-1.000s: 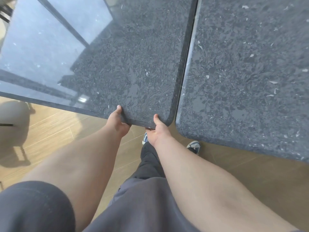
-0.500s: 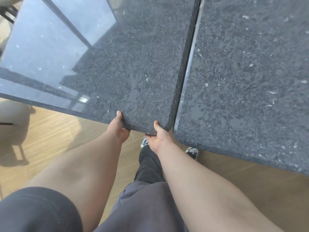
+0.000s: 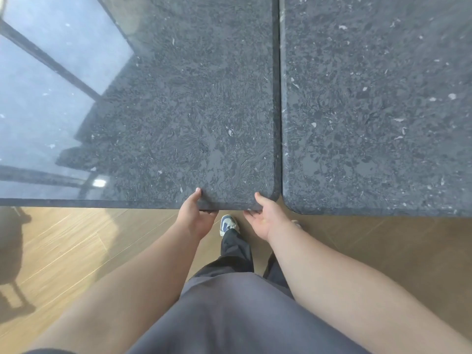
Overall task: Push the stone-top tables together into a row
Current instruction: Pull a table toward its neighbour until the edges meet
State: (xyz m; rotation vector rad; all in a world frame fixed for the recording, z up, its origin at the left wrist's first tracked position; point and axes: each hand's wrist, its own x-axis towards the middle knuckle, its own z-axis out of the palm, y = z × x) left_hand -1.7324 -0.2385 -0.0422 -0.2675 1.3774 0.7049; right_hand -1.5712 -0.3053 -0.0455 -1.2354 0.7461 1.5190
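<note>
Two dark speckled stone-top tables fill the upper view. The left table (image 3: 178, 111) and the right table (image 3: 370, 111) stand side by side, with only a thin dark seam between their long edges. Their near edges are almost level; the right one sits slightly nearer to me. My left hand (image 3: 195, 218) grips the left table's near edge, thumb on top and fingers under. My right hand (image 3: 265, 217) holds the same edge near its rounded corner, thumb on top, fingers beneath the slab.
Wood-plank floor (image 3: 76, 251) lies below the tables. My shoe (image 3: 228, 223) and dark trouser legs stand right under the gripped edge. A dark chair-like shape (image 3: 10, 251) sits at the far left. Window reflections glare on the left table's surface.
The left table has swung from a slant until it runs parallel to the right table, and the wedge-shaped gap at the near corner has narrowed to a thin seam. Both hands kept their grip.
</note>
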